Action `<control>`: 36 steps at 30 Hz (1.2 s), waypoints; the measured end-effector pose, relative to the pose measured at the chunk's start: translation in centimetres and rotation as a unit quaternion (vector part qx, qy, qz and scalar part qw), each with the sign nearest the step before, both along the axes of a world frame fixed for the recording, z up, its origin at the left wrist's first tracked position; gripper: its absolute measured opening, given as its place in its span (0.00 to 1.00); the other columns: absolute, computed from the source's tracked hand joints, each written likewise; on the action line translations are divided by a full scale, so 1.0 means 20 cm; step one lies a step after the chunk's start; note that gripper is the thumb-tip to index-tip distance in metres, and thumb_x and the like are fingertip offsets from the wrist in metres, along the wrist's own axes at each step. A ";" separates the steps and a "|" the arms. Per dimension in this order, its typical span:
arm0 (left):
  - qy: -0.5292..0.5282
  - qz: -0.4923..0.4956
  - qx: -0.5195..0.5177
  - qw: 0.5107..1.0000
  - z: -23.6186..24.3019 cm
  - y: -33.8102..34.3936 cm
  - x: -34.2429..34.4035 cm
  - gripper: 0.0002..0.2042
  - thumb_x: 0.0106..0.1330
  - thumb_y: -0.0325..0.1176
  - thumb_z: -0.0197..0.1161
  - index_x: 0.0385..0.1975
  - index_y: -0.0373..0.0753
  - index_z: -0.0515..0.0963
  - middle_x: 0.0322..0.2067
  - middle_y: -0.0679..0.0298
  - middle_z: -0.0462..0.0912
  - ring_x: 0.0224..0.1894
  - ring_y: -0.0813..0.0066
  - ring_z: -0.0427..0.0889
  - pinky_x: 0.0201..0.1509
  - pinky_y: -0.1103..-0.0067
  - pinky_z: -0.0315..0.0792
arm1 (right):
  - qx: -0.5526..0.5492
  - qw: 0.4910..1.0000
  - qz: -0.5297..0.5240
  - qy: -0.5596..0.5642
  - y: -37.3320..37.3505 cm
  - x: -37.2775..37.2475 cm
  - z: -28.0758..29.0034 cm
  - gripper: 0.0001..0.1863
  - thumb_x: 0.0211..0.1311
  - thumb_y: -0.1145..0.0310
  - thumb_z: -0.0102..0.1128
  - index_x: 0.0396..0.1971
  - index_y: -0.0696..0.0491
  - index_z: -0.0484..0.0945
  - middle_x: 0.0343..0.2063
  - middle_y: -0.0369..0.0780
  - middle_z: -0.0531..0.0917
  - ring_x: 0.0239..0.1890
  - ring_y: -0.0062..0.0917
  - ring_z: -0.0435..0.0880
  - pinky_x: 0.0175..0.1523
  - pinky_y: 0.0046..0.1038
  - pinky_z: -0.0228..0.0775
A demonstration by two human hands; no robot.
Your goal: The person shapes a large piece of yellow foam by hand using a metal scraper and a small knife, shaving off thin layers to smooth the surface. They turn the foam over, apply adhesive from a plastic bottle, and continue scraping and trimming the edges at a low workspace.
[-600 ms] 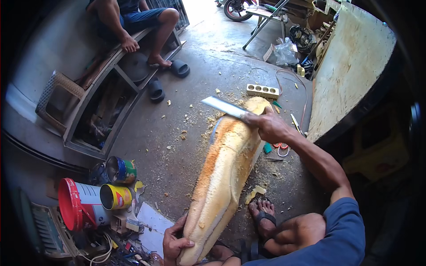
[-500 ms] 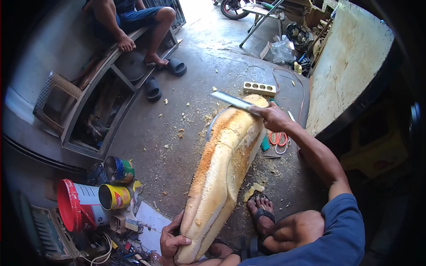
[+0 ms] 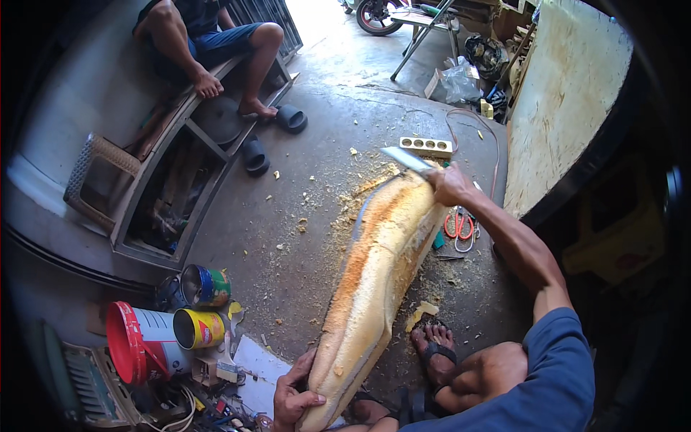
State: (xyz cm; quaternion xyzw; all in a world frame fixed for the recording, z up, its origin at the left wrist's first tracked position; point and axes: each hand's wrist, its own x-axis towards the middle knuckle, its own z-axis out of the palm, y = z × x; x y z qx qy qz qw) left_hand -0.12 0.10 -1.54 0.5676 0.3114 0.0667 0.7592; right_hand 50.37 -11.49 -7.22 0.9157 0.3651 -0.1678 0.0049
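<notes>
A long piece of yellow foam, shaped like a seat cushion and streaked orange, lies lengthwise before me amid crumbs. My left hand grips its near end, fingers wrapped round the side and thumb on top. My right hand is closed on a long, flat, pale blade laid across the far end of the foam. Beside that end are a beige power strip, red-handled scissors and a small green item.
Another person sits on a low cabinet near dark slippers. A pale board leans at right. Paint buckets and tools crowd the lower left; a folding chair and motorbike wheel are at the back.
My right hand and the blade have moved forward and rightward along the foam to its far end. The view has shifted slightly, and more of the scissors shows.
</notes>
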 end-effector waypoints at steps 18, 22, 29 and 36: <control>-0.020 0.063 -0.088 0.994 -0.09 0.03 -0.02 0.50 0.32 0.27 0.62 0.68 0.22 0.62 0.60 0.42 0.75 0.60 0.51 0.78 0.71 0.66 0.65 | -0.015 0.999 -0.033 -0.020 0.05 0.07 -0.07 0.28 0.68 0.76 0.45 0.67 0.39 0.70 0.47 0.40 0.84 0.49 0.28 0.79 0.70 0.42 0.62; -0.021 0.094 -0.092 0.991 -0.02 0.07 -0.06 0.50 0.32 0.27 0.62 0.68 0.22 0.61 0.58 0.40 0.76 0.56 0.48 0.82 0.67 0.63 0.72 | 0.273 0.929 0.251 -0.015 0.14 -0.38 0.05 0.32 0.62 0.82 0.48 0.64 0.39 0.75 0.54 0.34 0.85 0.40 0.28 0.78 0.65 0.40 0.68; -0.027 0.109 -0.138 0.984 -0.13 0.08 -0.07 0.50 0.29 0.25 0.61 0.67 0.23 0.64 0.60 0.42 0.75 0.61 0.50 0.78 0.72 0.64 0.66 | -0.044 0.997 0.037 -0.059 0.13 0.05 -0.06 0.27 0.70 0.78 0.37 0.60 0.42 0.78 0.41 0.40 0.89 0.27 0.28 0.81 0.61 0.42 0.61; -0.069 0.116 -0.179 0.974 -0.18 0.08 -0.06 0.48 0.35 0.25 0.61 0.68 0.23 0.61 0.58 0.38 0.76 0.55 0.44 0.82 0.65 0.61 0.74 | 0.030 0.998 0.047 -0.034 0.05 0.08 -0.06 0.29 0.64 0.79 0.45 0.61 0.37 0.78 0.49 0.33 0.86 0.46 0.34 0.75 0.61 0.35 0.73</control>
